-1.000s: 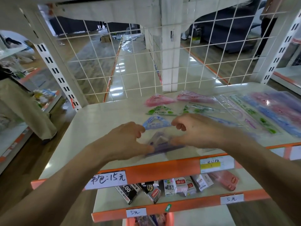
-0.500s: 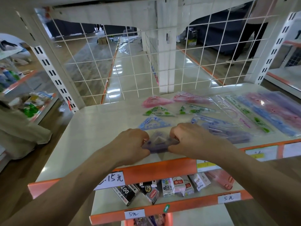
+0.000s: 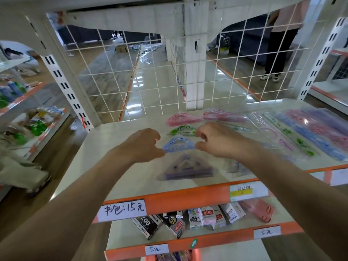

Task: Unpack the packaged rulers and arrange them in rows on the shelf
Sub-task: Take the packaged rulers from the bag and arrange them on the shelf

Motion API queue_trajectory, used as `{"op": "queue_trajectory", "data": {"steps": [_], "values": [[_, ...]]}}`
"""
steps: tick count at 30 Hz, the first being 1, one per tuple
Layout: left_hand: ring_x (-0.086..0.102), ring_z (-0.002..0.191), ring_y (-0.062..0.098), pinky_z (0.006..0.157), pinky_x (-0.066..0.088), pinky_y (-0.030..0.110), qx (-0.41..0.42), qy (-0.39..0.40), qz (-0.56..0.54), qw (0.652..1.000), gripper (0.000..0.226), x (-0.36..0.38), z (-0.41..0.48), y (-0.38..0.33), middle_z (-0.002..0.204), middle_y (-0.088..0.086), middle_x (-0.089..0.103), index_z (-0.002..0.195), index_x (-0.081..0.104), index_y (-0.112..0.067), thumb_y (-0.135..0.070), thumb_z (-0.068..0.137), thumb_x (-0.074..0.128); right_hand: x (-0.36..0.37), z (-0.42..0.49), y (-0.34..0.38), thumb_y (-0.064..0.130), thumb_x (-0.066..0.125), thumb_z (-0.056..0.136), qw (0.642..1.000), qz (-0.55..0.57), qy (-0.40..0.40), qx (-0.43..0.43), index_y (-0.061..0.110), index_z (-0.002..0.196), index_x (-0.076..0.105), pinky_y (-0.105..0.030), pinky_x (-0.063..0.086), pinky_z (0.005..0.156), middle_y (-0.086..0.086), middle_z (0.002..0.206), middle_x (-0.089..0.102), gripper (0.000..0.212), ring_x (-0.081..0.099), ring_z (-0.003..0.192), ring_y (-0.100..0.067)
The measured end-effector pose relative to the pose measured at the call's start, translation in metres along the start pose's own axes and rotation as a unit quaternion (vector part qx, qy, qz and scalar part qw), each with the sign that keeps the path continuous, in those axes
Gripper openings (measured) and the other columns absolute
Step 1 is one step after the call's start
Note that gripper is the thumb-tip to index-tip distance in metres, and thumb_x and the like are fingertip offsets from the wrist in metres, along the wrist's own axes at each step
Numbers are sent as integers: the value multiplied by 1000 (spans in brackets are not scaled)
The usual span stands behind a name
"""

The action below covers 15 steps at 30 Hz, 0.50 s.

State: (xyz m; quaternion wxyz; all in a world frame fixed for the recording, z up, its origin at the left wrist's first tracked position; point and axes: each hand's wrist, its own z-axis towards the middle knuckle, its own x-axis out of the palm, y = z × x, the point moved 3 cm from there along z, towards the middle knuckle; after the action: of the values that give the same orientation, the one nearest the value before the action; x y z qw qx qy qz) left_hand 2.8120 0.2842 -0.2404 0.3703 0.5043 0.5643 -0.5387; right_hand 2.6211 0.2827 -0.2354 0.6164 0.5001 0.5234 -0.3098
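Here, both hands hover over the shelf [image 3: 120, 147], one at each end of the blue triangle ruler [image 3: 178, 145]. The left hand [image 3: 142, 146] is loosely curled, its thumb tip touching the ruler's corner at the 9 o'clock end. The right hand [image 3: 218, 141] is likewise curled, thumb and forefinger apart, thumb at the 3 o'clock corner. Whether either hand actually grips the ruler cannot be told; contact appears light.

Layout on the shelf, taking the blue triangle as centre:
- 6 o'clock: purple triangle ruler [image 3: 185, 169], flat, close to the orange shelf edge [image 3: 169, 199], touched by neither hand.
- 12 o'clock: green triangle ruler [image 3: 181, 130], just beside the blue one.
- Farther toward 12 o'clock: pink triangle ruler [image 3: 180, 119], near the wire grid [image 3: 150, 81].
- 3 o'clock: long straight rulers [image 3: 310, 132] in green, blue, pink and purple, lying side by side, partly hidden by the right forearm.

The triangles form one column running from the front edge to the back. A handwritten price tag [image 3: 122, 209] is fixed on the orange edge at 7 o'clock.
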Motion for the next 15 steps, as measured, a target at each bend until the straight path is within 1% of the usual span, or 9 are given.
{"op": "queue_trajectory", "data": {"steps": [2,4,5,6,7,8,10,12,15], "values": [[56,111,23,89,46,29,8,13,15,1000,50,9,10,-3,125,6,59,127,57,-13,-33,83,68,12,11,3,25,53,92,1000,-10,9,0,9,98,60,-30,38,67,-6,97,56,19,54,91,-26],[59,105,25,82,45,27,21,7,25,999,38,16,14,-7,119,7,63,119,65,-12,-29,85,65,20,16,6,20,51,91,1000,-22,16,4,9,99,59,-31,40,70,-6,99,54,16,53,92,-25],[60,104,25,80,45,27,26,1,23,999,33,17,16,-8,117,7,64,115,67,-13,-27,86,63,22,17,6,17,50,90,999,-31,14,8,9,93,58,-30,38,68,-6,96,52,11,52,89,-24],[60,103,25,81,45,27,29,-4,20,999,31,19,17,-10,116,6,65,114,67,-13,-26,87,61,23,16,7,14,50,89,999,-40,10,9,10,82,54,-29,36,63,-4,89,50,9,50,83,-24],[60,104,25,82,46,28,32,-8,18,999,30,19,17,-11,116,6,65,115,67,-13,-26,89,60,23,16,7,11,49,88,999,-47,7,11,10,74,50,-28,34,58,-4,82,48,15,49,77,-23],[60,104,25,83,47,28,37,-10,18,999,30,20,17,-13,116,6,65,116,67,-13,-26,89,59,23,15,5,11,49,88,999,-50,4,12,10,71,50,-28,35,57,-4,80,49,17,50,74,-22],[60,103,25,81,46,28,48,-13,17,999,30,21,18,-15,116,6,65,116,67,-13,-25,90,59,24,14,1,13,50,90,998,-53,2,15,8,78,58,-31,43,65,-6,85,55,14,54,76,-22],[61,100,25,76,44,26,55,-11,13,998,28,22,21,-18,113,7,66,113,68,-12,-24,90,58,23,12,-3,18,52,91,998,-55,-1,16,8,86,62,-32,45,71,-6,90,58,15,56,82,-22],[60,96,26,73,41,25,62,-9,15,998,26,22,24,-20,108,7,67,109,70,-11,-22,89,58,22,12,-5,19,53,91,999,-47,-1,20,8,90,63,-30,42,69,-6,91,59,14,57,83,-22]]}}
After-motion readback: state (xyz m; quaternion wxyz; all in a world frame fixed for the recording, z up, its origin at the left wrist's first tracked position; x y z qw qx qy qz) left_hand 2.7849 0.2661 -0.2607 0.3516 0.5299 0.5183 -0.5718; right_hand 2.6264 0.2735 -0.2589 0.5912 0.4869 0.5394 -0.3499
